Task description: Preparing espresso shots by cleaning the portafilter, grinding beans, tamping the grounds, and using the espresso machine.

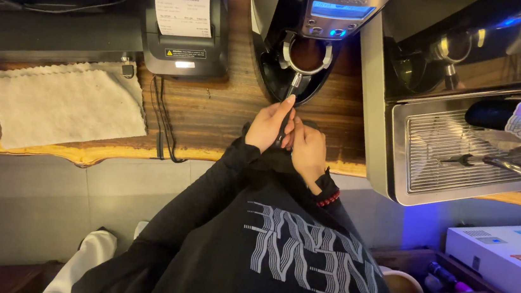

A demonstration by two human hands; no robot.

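**Both hands on the filter handle at the grinder**

The left hand (269,125) and the right hand (309,148) are closed together around the dark handle (284,126) of a coffee filter holder (307,54). The left hand's fingers are curled round the grip with one fingertip stretched up along it; the right hand wraps it from the other side, though how tightly is hard to tell, since the grip is mostly hidden between the palms. The holder's long axis runs straight away from the person: handle towards the body, round basket pointing away, seated in the fork of the black grinder (304,23), brown grounds showing inside.

A red bead bracelet (328,199) circles the right wrist. To the right stands a steel espresso machine (465,141); to the left, on the wooden counter (213,110), a receipt printer (183,24) and a white cloth (64,105).
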